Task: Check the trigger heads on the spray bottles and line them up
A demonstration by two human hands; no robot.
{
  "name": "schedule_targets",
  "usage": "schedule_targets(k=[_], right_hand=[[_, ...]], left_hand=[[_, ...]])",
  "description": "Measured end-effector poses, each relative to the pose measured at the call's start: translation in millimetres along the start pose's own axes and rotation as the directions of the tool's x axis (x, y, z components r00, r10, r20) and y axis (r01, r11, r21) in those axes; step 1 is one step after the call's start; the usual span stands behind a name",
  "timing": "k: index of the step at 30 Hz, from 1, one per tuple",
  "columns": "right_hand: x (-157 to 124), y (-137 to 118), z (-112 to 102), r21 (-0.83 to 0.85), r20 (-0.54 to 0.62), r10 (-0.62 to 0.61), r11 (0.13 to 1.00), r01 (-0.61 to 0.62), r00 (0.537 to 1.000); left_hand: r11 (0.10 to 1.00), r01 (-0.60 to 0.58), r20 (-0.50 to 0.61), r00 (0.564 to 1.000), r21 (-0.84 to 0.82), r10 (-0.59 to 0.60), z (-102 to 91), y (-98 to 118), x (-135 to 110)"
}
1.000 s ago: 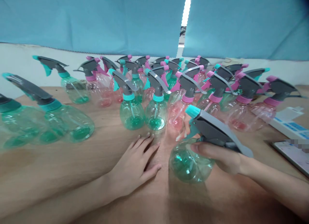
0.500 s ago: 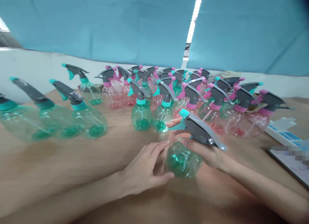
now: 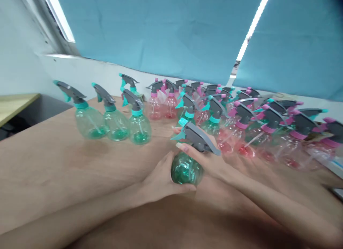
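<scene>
A clear green spray bottle (image 3: pixel 186 169) with a grey trigger head and turquoise nozzle is held between my two hands above the wooden table. My left hand (image 3: pixel 158 181) wraps its round body from the left, the thumb along the lower front. Around the neck, just under the trigger head, my right hand (image 3: pixel 206 157) is closed, with its far fingers partly hidden behind the bottle. To the left stand several green spray bottles, the nearest one (image 3: pixel 140 129) upright. Pink spray bottles, such as this one (image 3: pixel 154 107), stand farther back.
A crowded group of pink and green spray bottles (image 3: pixel 242 132) fills the table's (image 3: pixel 66 166) right and back. Behind it are a white ledge (image 3: pixel 102 72) and a blue curtain (image 3: pixel 160 34). A flat dark-edged object (image 3: pixel 338 192) lies at the right edge.
My view has turned left, so the table's things appear farther right. My left hand has closed around the bottle's body, where before it was beside it. The right hand keeps its hold.
</scene>
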State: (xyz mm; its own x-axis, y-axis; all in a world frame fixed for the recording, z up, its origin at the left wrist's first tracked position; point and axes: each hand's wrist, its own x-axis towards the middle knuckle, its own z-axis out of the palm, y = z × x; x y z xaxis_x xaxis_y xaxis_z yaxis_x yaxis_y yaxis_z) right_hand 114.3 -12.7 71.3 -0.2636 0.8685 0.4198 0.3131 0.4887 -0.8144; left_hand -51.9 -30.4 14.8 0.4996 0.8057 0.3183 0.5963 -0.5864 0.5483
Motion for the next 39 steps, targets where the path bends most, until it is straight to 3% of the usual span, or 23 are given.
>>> schedule_targets(k=[3,5,11,17,21,26,34,39], right_hand=[[8,0,9,-0.092,0.009,-0.051,0.994,0.052,0.999],[11,-1,11,-0.164,0.038,-0.061,0.984,0.066,0.997],[15,-3,16,-0.288,0.062,0.025,0.958,-0.007,0.998],[31,-2,25,-0.453,-0.005,0.078,0.889,-0.072,0.997],[46,2,28,-0.595,-0.048,0.095,0.797,-0.104,0.994],[62,9,31,-0.642,-0.053,0.1,0.759,-0.111,0.994],[80,11,38,-0.708,-0.048,0.095,0.699,-0.101,0.994],[86,11,39,-0.729,-0.01,0.089,0.681,-0.068,0.996]], left_hand=[[0.993,0.044,-0.003,0.999,-0.106,-0.044,-14.2,-16,-7],[0.989,0.013,-0.033,0.999,-0.146,-0.018,-24.8,-24,-8],[0.99,0.013,-0.044,0.999,-0.143,-0.02,-42.6,-40,-9],[0.994,0.103,-0.071,0.992,0.034,-0.1,-38.0,-54,-24],[0.976,0.098,-0.125,0.989,0.196,-0.074,-34.0,-57,-34],[0.96,0.097,-0.133,0.989,0.262,-0.064,-32.6,-54,-36],[0.963,-0.076,0.02,0.997,0.259,0.073,-28.8,-55,-34],[0.967,-0.097,0.078,0.994,0.238,0.081,-29.6,-54,-33]])
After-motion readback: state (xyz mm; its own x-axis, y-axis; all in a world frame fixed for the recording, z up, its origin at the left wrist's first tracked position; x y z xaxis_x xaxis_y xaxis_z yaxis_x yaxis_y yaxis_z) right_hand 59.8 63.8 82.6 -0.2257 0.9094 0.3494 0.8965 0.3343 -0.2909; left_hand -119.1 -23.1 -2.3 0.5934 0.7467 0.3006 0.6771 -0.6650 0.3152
